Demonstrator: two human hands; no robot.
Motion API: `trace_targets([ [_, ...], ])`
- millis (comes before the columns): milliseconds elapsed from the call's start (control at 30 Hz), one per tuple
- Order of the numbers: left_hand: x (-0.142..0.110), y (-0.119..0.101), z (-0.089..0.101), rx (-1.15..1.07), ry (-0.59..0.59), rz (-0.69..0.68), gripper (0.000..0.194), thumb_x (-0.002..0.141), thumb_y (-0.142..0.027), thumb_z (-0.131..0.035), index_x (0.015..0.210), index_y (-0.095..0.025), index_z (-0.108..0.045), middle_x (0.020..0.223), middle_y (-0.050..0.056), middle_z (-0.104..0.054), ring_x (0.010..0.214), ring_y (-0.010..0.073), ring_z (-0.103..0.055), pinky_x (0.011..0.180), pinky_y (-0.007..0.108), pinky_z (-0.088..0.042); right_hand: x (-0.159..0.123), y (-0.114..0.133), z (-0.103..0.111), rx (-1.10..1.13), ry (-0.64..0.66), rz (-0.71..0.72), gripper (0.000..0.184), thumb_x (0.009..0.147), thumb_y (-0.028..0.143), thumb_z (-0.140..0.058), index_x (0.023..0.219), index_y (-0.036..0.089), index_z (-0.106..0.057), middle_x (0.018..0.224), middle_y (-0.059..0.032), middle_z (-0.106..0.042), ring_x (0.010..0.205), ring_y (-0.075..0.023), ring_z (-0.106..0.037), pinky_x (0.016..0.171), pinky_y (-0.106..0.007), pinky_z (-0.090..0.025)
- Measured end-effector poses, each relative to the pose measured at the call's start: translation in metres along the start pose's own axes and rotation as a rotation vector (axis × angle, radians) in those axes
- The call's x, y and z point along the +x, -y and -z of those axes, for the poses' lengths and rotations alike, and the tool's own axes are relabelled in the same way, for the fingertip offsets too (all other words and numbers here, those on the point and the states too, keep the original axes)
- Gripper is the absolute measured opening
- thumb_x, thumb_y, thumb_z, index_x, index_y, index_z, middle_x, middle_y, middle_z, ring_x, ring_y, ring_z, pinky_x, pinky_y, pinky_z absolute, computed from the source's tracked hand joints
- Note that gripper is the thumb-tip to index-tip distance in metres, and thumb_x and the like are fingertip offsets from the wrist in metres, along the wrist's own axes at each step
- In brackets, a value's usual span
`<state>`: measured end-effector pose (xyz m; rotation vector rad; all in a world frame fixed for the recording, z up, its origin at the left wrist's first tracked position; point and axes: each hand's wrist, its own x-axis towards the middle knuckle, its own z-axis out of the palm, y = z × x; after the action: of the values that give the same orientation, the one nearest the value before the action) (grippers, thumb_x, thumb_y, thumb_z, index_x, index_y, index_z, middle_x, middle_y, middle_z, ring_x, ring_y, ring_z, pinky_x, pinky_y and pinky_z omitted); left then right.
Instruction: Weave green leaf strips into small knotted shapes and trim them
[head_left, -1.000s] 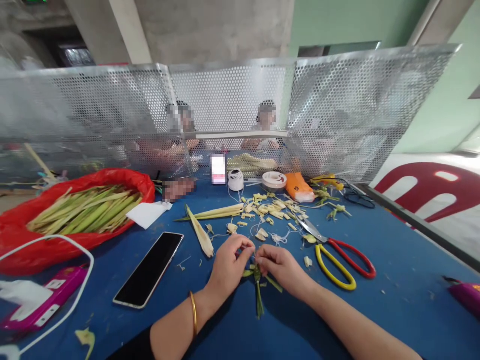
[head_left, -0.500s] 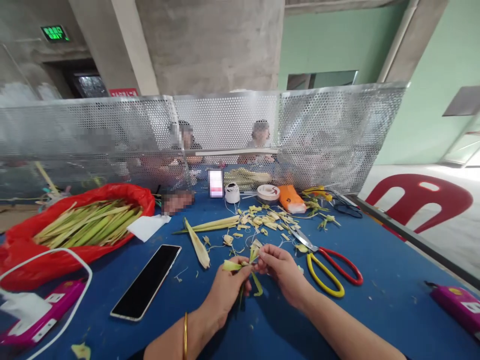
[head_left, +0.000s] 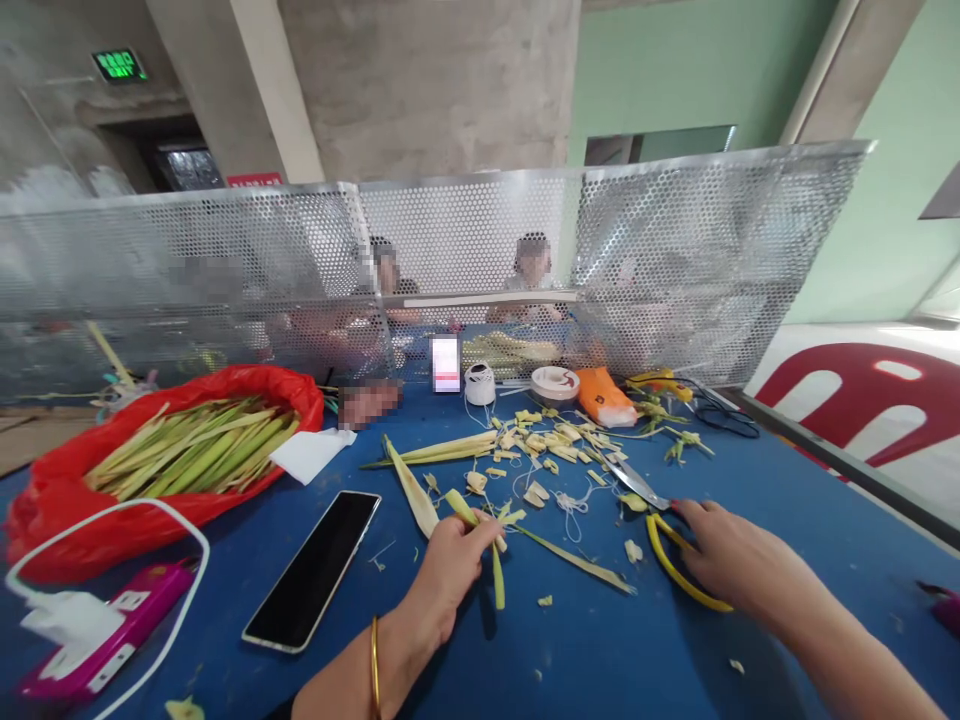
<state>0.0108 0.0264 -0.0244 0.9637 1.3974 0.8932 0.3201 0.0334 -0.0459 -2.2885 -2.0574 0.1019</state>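
Note:
My left hand [head_left: 448, 566], with a gold bangle on the wrist, is closed on a small folded piece of green leaf strips [head_left: 480, 528] held just above the blue table [head_left: 585, 660]. One long strip [head_left: 577, 562] trails from it to the right along the table. My right hand [head_left: 726, 555] lies over the handles of the scissors [head_left: 660, 520], which have yellow and red handles and a blade pointing to the back left. Its fingers curl around the handles.
A black phone [head_left: 315, 566] lies left of my left hand. A red bag of green leaf strips [head_left: 184, 445] sits at the far left. Leaf trimmings [head_left: 540, 440], thread spool [head_left: 480, 384], tape roll [head_left: 553, 384] and an orange pouch [head_left: 606, 396] lie before a perforated metal screen [head_left: 465, 260]; people sit behind it.
My right hand has left the leaf piece and gone right onto the scissors. My left hand keeps the leaf piece, with one strip now trailing on the table.

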Motion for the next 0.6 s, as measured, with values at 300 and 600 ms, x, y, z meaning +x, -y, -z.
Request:
trace_targets([
  [300,0.001,0.002,0.000,0.007,0.009,0.037,0.010,0.071,-0.025,-0.062,0.068,-0.017,-0.057,0.049,-0.007,-0.045,0.036,0.0022,-0.018,0.042,0.022,-0.010,-0.008,-0.014,-0.018,-0.119,-0.088,0.057,0.053,0.073,0.014,-0.053,0.125,0.009,-0.057,0.094,-0.0178,-0.065,0.088,-0.0333,-0.065,0.074,-0.038,-0.046],
  [600,0.004,0.005,0.001,-0.049,0.090,0.029,0.028,0.075,-0.039,-0.066,0.082,-0.013,-0.061,0.066,0.000,-0.061,0.037,0.0002,-0.023,0.042,0.021,-0.010,0.000,-0.021,-0.011,0.063,0.012,-0.016,0.065,0.071,0.017,-0.052,0.136,0.011,-0.048,0.103,-0.0181,-0.070,0.086,-0.0318,-0.068,0.068,-0.033,-0.046],
])
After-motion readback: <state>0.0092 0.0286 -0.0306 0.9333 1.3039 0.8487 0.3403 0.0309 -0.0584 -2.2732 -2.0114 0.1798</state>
